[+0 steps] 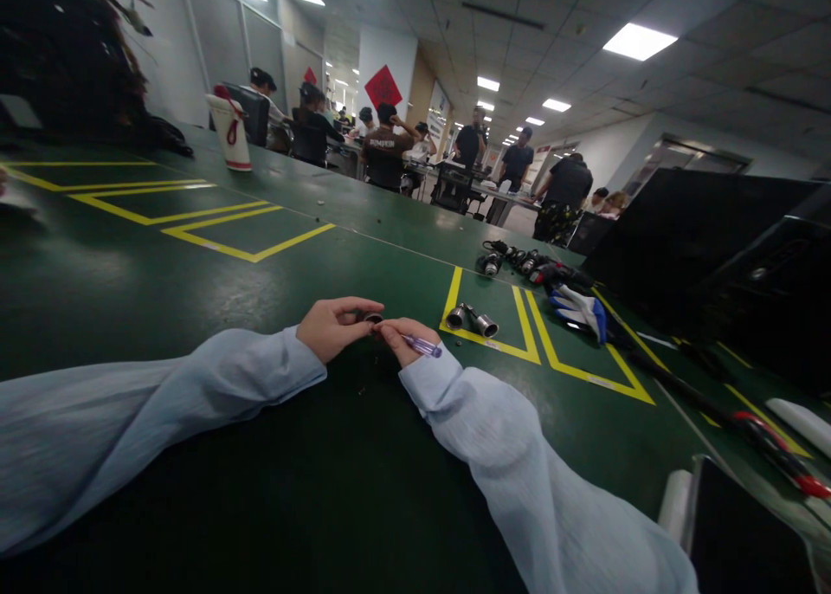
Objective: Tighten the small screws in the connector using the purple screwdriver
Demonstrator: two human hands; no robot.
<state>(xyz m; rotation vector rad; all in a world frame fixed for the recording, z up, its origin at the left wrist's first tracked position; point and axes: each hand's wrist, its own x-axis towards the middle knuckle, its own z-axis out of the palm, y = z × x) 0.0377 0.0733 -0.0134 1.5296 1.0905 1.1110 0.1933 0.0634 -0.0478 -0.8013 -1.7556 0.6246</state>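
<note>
My left hand [330, 329] is closed round a small round metal part [373, 317], mostly hidden by the fingers. Against that part, my right hand [403, 332] is pinching a screwdriver with a clear purple handle [424, 346], which points back towards my right wrist. The screwdriver's tip cannot be made out between my fingertips. To the right, two joined metal cylinders [486, 326] lie inside a yellow taped square. A few tiny dark bits lie on the green table [312, 455] below my hands.
Dark metal fittings [492, 263] are heaped behind the taped square. Beside them lies a white and blue glove [581, 310]. A red-handled tool [779, 455] is at the right edge. A white cup [230, 135] stands at the far left. Several people are in the background.
</note>
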